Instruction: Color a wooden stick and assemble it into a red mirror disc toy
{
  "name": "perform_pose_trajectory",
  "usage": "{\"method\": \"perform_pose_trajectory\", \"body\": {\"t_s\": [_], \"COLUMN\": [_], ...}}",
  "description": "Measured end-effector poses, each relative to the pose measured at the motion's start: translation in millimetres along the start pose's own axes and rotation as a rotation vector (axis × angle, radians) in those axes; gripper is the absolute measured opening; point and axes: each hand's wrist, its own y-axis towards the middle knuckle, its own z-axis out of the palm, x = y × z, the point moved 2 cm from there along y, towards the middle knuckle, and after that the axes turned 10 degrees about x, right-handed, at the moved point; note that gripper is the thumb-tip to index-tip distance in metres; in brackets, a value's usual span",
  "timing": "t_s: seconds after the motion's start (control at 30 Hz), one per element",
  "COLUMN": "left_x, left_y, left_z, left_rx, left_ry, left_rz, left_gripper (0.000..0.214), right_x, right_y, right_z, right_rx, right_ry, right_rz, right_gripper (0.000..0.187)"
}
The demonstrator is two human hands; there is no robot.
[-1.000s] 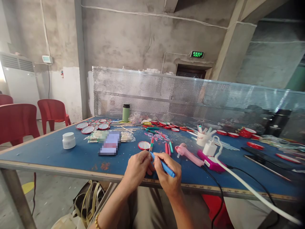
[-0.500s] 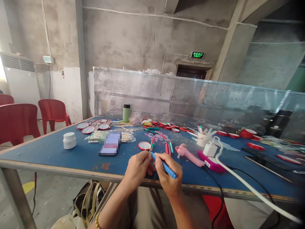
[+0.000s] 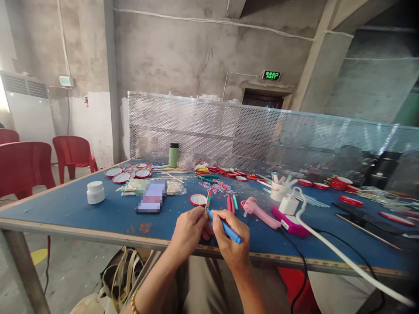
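Note:
My left hand is closed around the lower end of a narrow flat stick, whose upper part shows red and green bands. In my right hand is a blue marker pen, held as for writing, its tip at the stick just above my left fingertips. Whether the tip touches the stick is too small to tell. Just behind the stick lies a round red-rimmed disc. To the right of it are red markers and a green marker.
A pink glue gun and a magenta box with a white plug lie right, cables trailing off the edge. A phone, white jar, green bottle and cup of markers stand around. Perforated metal panels border the back.
My right hand and the blue marker have shifted very slightly left. My left hand and the stick stay almost where they were.

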Motion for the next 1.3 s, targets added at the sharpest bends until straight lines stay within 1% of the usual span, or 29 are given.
{"method": "perform_pose_trajectory", "body": {"t_s": [0.27, 0.57, 0.8, 1.3], "left_x": [0.1, -2.0, -0.6, -3.4], "left_y": [-1.2, -1.1, -0.6, -1.6], "left_z": [0.2, 0.4, 0.6, -0.1], "left_rx": [0.000, -0.004, 0.000, 0.000], "left_ry": [-0.008, 0.000, -0.007, 0.001], "left_rz": [0.007, -0.011, 0.000, -0.013], "left_gripper": [0.025, 0.027, 0.027, 0.027], "right_x": [0.3, -0.3, 2.3, 1.2], "right_y": [-1.5, -0.5, -0.5, -0.3], "right_z": [0.2, 0.6, -0.9, -0.3], "right_rx": [-0.024, -0.004, -0.053, -0.011], "right_ry": [0.009, 0.008, -0.007, 0.000], "right_rz": [0.009, 0.004, 0.006, 0.015], "right_gripper": [0.015, 0.016, 0.015, 0.017]}}
